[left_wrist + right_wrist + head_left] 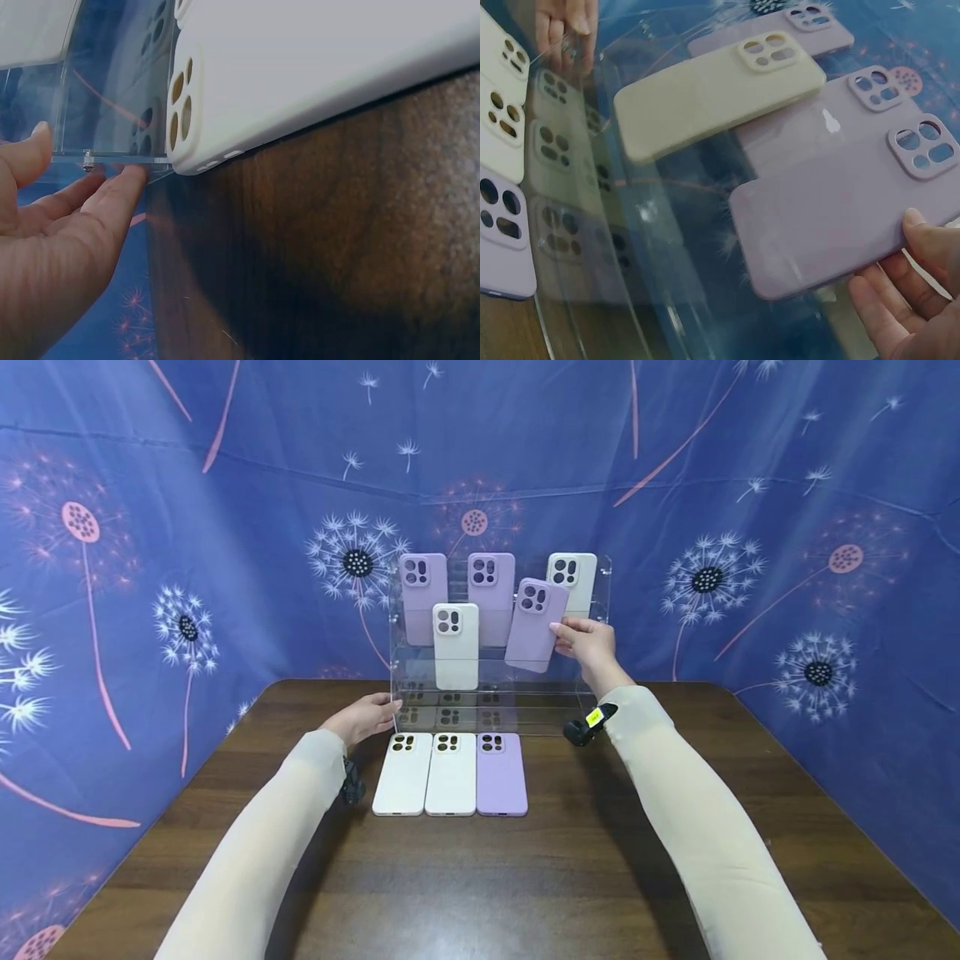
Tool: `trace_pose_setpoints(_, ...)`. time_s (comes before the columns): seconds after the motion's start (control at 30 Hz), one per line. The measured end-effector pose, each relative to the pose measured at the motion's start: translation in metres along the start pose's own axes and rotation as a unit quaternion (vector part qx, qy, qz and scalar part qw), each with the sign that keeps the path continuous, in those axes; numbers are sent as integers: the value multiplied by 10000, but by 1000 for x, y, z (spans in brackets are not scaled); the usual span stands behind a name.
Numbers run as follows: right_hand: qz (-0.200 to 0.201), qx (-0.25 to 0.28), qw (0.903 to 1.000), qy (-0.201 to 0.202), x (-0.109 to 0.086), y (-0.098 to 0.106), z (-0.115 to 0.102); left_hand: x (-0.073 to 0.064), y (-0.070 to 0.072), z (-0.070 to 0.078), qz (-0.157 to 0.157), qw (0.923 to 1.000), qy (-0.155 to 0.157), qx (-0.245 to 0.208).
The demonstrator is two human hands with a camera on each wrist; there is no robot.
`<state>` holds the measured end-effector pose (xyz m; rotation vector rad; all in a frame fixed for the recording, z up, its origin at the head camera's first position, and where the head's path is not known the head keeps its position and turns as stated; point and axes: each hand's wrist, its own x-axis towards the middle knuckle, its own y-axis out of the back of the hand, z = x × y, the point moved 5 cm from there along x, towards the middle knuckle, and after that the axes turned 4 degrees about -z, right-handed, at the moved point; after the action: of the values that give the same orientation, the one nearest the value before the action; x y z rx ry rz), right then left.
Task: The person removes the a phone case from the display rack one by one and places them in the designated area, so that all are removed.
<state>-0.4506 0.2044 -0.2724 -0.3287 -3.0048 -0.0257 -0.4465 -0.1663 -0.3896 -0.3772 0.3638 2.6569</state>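
Note:
A clear acrylic display stand (498,714) with stepped tiers stands on the table. My right hand (588,647) pinches a purple phone case (536,627) by its side edge, thumb on the back face. That case leans, camera end up, at the middle tier, right of a white phone case (457,647). A line crosses its lower part, apparently the tier's front lip. Behind are two purple cases, left (424,597) and middle (491,593), and a white case (573,577) partly hidden by the held one. My left hand (67,225) touches the stand's left side with extended fingers.
Flat before the stand lie two white cases, left (402,777) and middle (451,777), and a purple case (502,777), side by side. The brown wooden table (465,885) meets a blue dandelion-print cloth (262,527) behind.

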Motion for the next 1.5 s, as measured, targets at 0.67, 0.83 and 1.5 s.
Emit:
trace_pose_setpoints(0.67,-129,-167,9991,374,-24,10,-30,1,1,0,44,9999,-70,-56)
trace_pose_setpoints(0.83,-335,-368,9981,373,-34,12,-25,2,1,-2,66,9999,-44,-87)
trace_pose_setpoints(1.5,-1556,-146,9871,-356,-66,21,2,2,0,-2,-73,9999,-108,-82)
